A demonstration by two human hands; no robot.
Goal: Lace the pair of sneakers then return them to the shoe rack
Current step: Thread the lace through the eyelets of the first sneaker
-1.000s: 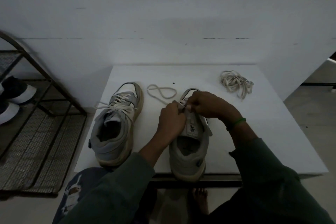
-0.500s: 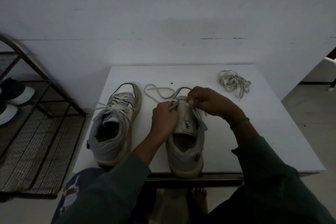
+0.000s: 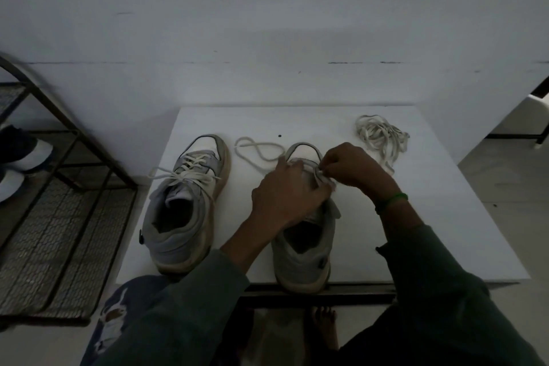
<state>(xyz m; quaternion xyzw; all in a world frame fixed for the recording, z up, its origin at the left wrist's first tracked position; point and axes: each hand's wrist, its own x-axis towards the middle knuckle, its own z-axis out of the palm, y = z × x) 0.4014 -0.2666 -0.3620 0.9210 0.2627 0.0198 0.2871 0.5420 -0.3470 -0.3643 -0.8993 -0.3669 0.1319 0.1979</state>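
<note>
Two grey sneakers stand on a white table, toes away from me. The left sneaker is laced with a cream lace. Over the front of the right sneaker my left hand holds the tongue and upper. My right hand pinches the cream lace at the shoe's right eyelet row. A loose loop of that lace lies on the table beyond the toe. The eyelets under my hands are hidden.
A bundle of spare cream laces lies at the table's back right. A dark metal shoe rack with mesh shelves stands at the left, with dark white-soled shoes on it. A white wall is close behind the table.
My left hand has slid across onto the tongue of the right sneaker. My right hand stays at the right eyelets, pinching the lace. The sneaker has shifted slightly.
</note>
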